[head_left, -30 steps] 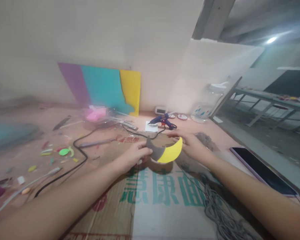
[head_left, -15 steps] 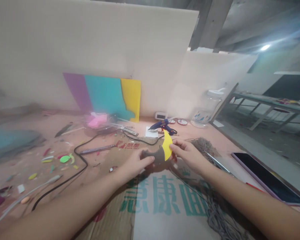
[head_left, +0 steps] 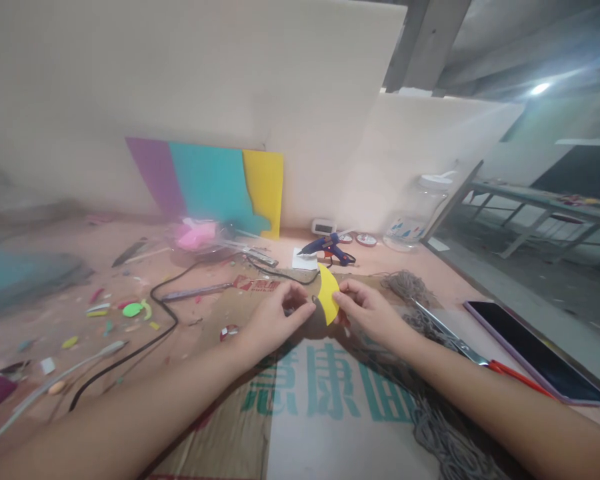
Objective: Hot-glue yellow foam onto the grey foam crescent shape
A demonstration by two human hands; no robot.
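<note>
A yellow crescent-shaped piece [head_left: 327,295], thin and flat like foam sheet, is held upright above the cardboard. My right hand [head_left: 367,308] pinches its right edge between thumb and fingers. Against its left side sits a dark grey piece [head_left: 318,321], mostly hidden by my fingers; whether the two are joined I cannot tell. My left hand [head_left: 284,312] is closed on the grey piece, thumb and fingertips close to the yellow edge. Beneath both hands lies printed cardboard [head_left: 325,433] with green characters.
A blue glue gun [head_left: 327,248] rests on white paper behind my hands. Grey yarn [head_left: 407,287], red-handled scissors [head_left: 473,352] and a phone [head_left: 535,353] lie to the right. A black cable [head_left: 173,323] and foam scraps lie left. Coloured sheets [head_left: 213,180] lean on the back board.
My left hand has shifted its grip towards the yellow piece, so less of the grey piece shows. The yellow piece has moved slightly left and down. More of the scissors is visible.
</note>
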